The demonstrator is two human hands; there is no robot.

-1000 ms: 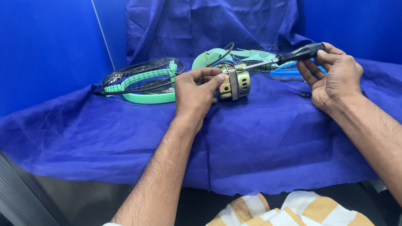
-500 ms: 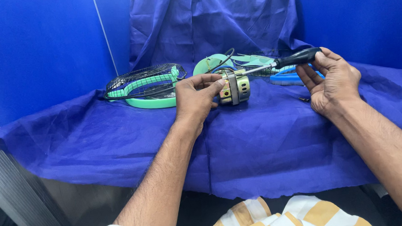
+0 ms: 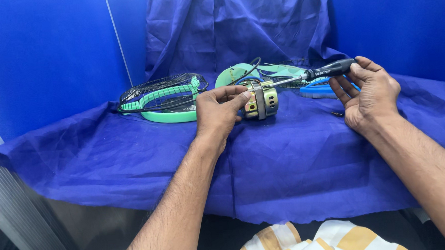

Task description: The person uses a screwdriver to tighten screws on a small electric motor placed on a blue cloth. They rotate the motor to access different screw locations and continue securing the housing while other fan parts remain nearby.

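Left hand (image 3: 217, 110) grips motor (image 3: 261, 99); right hand (image 3: 371, 91) fingers screwdriver (image 3: 313, 75).

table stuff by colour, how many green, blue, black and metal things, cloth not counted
green: 2, fan guard ring and fan base piece
blue: 1, blue part beside the right hand
black: 1, screwdriver
metal: 1, motor under the left hand
total: 5

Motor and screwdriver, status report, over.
Left hand grips motor on blue cloth. Right hand holds screwdriver, tip at motor. Fan guard lies left, apart.
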